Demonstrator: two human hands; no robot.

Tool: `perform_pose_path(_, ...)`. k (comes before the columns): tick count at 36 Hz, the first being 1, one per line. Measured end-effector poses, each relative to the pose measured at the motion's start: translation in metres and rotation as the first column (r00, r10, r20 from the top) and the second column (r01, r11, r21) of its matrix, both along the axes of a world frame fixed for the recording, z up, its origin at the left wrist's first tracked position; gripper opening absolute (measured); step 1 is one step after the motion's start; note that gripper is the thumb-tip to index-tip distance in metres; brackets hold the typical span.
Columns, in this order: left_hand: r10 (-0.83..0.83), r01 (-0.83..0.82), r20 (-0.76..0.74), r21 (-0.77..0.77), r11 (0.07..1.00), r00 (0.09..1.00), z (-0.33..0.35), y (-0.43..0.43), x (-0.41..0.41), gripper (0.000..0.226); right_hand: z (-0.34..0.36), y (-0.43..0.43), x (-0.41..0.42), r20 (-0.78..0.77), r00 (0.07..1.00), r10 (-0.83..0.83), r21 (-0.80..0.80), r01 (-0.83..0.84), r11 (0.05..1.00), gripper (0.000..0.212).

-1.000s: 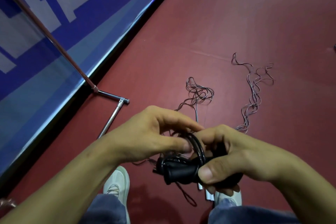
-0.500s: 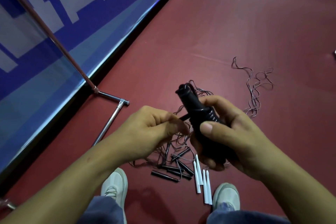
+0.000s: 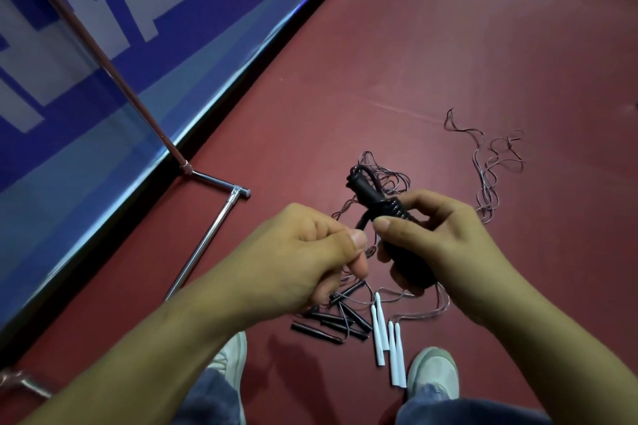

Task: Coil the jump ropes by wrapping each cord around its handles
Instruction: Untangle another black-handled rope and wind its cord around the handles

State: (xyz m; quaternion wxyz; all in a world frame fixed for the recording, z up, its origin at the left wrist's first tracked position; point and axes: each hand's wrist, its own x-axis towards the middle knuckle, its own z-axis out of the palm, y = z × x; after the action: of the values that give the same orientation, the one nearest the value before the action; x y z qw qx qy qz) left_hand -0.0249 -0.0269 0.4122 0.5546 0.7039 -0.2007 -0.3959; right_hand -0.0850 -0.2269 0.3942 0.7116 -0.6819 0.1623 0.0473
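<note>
My right hand (image 3: 438,245) grips a pair of black jump-rope handles (image 3: 373,197), held together and pointing up and away from me. Black cord is wound around their middle just above my thumb. My left hand (image 3: 310,252) pinches the loose end of that black cord (image 3: 363,220) between thumb and forefinger, right beside the handles. On the red floor below lie several black handles (image 3: 328,324) and several white handles (image 3: 390,338). Their thin cords trail in a tangle (image 3: 390,176) behind the held handles and in a second loose bunch (image 3: 490,166) to the right.
A chrome stand leg (image 3: 207,235) runs across the floor on the left, joined to a slanted pole in front of a blue banner (image 3: 103,45). My two shoes (image 3: 435,373) stand near the bottom edge, close to the white handles.
The handles went from lying sideways low in my hands to standing upright in my right hand. My left hand now pinches the cord end beside them.
</note>
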Motion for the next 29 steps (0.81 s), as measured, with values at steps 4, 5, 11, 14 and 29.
perform_pose_path(4, 0.02, -0.017, -0.075, 0.032, 0.999, 0.997, 0.002, -0.002, -0.001, 0.041, -0.01, 0.009, 0.001, 0.056, 0.998, 0.01, -0.307, 0.008, 0.952, 0.024)
perform_pose_path(5, 0.036, -0.033, -0.106, 0.037, 0.999, 0.994, 0.002, -0.002, -0.002, 0.042, -0.015, 0.01, 0.001, 0.057, 0.998, 0.017, -0.373, 0.006, 0.928, 0.027)
perform_pose_path(11, 0.115, -0.115, -0.342, 0.022, 0.993, 0.933, 0.006, -0.004, -0.004, 0.039, -0.02, 0.012, -0.002, 0.043, 0.995, 0.09, -0.718, -0.032, 0.696, 0.041)
perform_pose_path(14, 0.117, -0.133, -0.479, 0.001, 0.991, 0.87, 0.007, -0.004, -0.001, 0.038, -0.014, 0.018, -0.005, 0.028, 0.986, 0.166, -0.8, -0.078, 0.595, 0.049)
perform_pose_path(29, 0.236, -0.284, -0.376, -0.075, 0.956, 0.896, 0.003, 0.0, 0.042, 0.039, -0.009, 0.033, -0.015, -0.205, 0.866, 0.455, -0.544, -0.488, 0.683, 0.035)
